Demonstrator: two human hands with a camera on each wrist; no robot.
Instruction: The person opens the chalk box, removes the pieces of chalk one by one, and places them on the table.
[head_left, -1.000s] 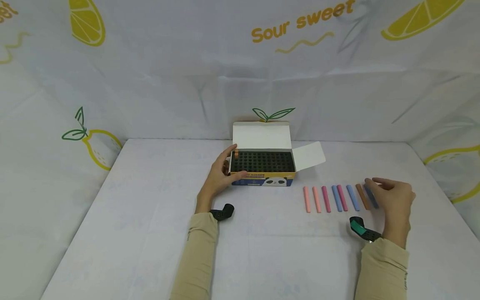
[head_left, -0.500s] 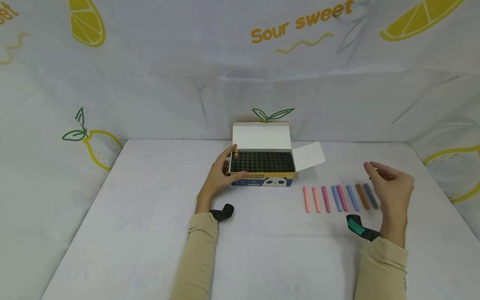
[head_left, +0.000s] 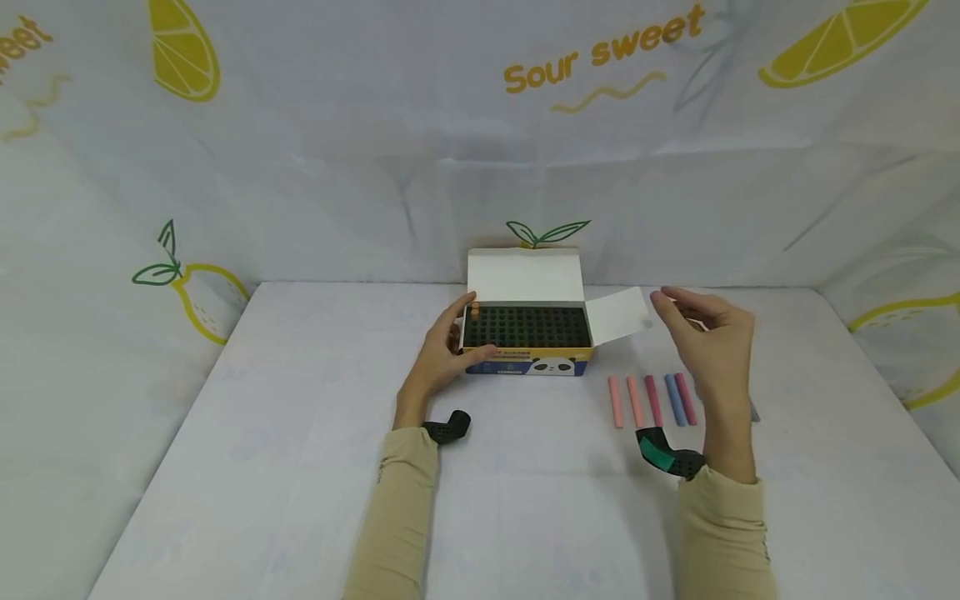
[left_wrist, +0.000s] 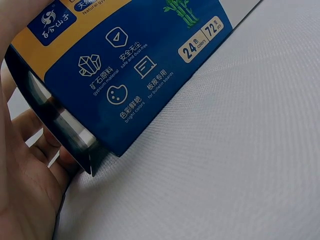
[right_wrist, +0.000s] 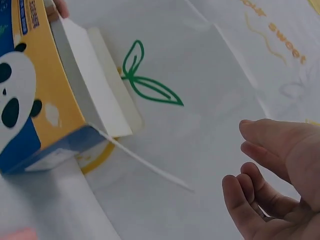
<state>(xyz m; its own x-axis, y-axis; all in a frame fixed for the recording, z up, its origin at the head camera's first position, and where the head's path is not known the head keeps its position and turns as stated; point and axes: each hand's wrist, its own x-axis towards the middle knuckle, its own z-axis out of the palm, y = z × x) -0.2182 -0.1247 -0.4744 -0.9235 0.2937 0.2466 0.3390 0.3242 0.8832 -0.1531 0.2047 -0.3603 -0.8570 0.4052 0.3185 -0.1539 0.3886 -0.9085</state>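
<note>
In the head view, a chalk box [head_left: 557, 367] with a panda on its front stands with its lid up. My left hand [head_left: 442, 354] grips its left end, thumb on the front and fingers at the side and back. Two orange chalk sticks [head_left: 475, 311] show in the black holed insert [head_left: 532, 327]. My right hand [head_left: 708, 333] is raised right of the box's side flap [head_left: 617, 315]. Its fingers are loosely bent, with nothing visible between them in the right wrist view. Below it lie pink chalk [head_left: 615, 402], red chalk [head_left: 653, 402] and blue chalk [head_left: 675, 400]; other sticks are partly hidden.
A white cloth with lemon prints [head_left: 360, 200] hangs behind the table [head_left: 540, 517]. The box's raised lid [head_left: 525, 275] stands close to it. The side flap sticks out to the right, between the box and my right hand.
My right hand has risen from the grey-blue stick at the row's right end and moved left toward the box, leaving that stick on the table. My left hand stays on the box.
</note>
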